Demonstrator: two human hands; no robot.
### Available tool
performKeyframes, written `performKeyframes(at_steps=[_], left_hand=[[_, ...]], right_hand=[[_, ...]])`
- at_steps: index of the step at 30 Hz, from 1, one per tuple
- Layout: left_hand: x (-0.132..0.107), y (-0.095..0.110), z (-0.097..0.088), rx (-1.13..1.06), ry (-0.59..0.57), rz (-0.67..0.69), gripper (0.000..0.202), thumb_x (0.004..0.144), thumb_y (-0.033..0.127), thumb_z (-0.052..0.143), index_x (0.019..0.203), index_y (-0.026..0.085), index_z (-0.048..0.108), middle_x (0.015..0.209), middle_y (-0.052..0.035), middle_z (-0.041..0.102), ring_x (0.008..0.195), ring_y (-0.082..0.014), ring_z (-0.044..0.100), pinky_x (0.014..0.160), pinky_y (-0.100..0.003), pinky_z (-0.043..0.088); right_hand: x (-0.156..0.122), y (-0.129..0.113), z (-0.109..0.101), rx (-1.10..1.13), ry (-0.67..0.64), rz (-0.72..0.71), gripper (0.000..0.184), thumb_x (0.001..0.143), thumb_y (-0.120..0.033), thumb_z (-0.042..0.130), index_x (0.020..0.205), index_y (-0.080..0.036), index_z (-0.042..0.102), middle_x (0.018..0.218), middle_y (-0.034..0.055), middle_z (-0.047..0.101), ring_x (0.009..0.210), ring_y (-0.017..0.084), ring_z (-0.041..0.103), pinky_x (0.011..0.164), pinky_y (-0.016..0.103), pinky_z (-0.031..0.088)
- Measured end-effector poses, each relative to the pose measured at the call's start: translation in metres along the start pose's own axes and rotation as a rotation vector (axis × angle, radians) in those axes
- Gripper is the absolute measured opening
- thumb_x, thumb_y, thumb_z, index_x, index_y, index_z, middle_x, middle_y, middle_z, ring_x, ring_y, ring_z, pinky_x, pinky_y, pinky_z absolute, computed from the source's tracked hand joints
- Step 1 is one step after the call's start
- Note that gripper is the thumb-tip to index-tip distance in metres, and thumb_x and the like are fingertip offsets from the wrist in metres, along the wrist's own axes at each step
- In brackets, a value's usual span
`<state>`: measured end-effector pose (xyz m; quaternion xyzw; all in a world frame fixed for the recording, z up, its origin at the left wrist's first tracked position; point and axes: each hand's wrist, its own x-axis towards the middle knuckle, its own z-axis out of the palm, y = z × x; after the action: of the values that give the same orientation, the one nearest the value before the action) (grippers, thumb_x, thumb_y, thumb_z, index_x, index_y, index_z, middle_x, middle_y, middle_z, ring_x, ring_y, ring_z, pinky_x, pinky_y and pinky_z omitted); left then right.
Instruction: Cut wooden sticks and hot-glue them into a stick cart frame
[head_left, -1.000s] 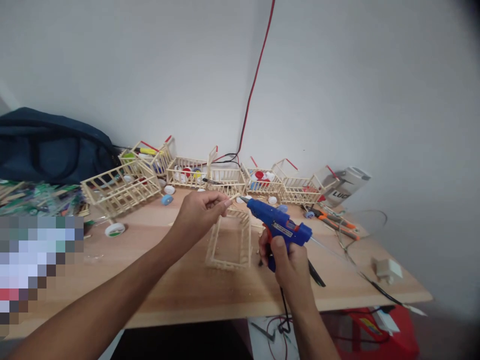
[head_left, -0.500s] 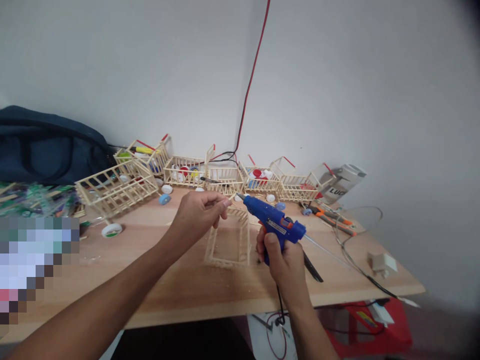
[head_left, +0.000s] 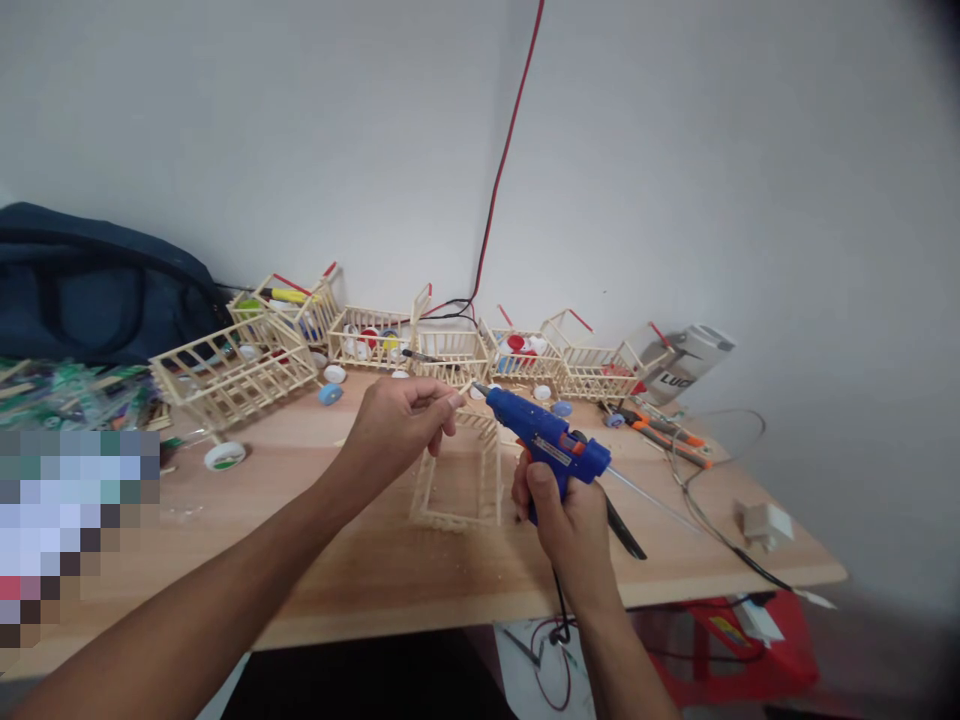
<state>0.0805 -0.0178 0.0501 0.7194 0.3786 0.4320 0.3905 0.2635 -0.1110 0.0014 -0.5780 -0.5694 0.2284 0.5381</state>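
My right hand (head_left: 566,515) is wrapped round the handle of a blue glue gun (head_left: 544,435), with a clear glue stick (head_left: 652,495) poking from its back. Pinched between the thumb and finger of my left hand (head_left: 409,420) is a short wooden stick (head_left: 466,391). The gun's nozzle is at the stick's far end; whether they touch I cannot tell. Below both hands, a pale wooden stick frame (head_left: 499,480) rests on the table, partly hidden by my left fingers.
Several small stick carts (head_left: 240,375) with bottle-cap wheels line the wall. Orange-handled pliers (head_left: 667,437), a white adapter (head_left: 765,524) and a cable lie on the right. A dark blue bag (head_left: 97,290) and plastic-wrapped pieces (head_left: 82,395) are at the left of the table (head_left: 300,560).
Both hands keep nearly the same pose. The wooden stick and the nozzle stay close together; the view has shifted very slightly.
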Motion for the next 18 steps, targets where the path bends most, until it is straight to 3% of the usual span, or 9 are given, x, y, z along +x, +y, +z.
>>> performKeyframes(at_steps=[18], left_hand=[[0.0014,-0.0033,0.0015,-0.083,0.022,-0.017,0.023,0.082,0.027,0.062,0.064,0.013,0.063,0.053,0.0025,0.059,0.043,-0.0068,0.052,0.046,-0.018,0.040]], right_hand=[[-0.0001,-0.0051,0.0031,0.046,0.015,0.003,0.045,0.090,-0.056,0.050,0.065,-0.020,0.047,0.052,-0.0027,0.045,0.047,0.011,0.045,0.045,0.023,0.035]])
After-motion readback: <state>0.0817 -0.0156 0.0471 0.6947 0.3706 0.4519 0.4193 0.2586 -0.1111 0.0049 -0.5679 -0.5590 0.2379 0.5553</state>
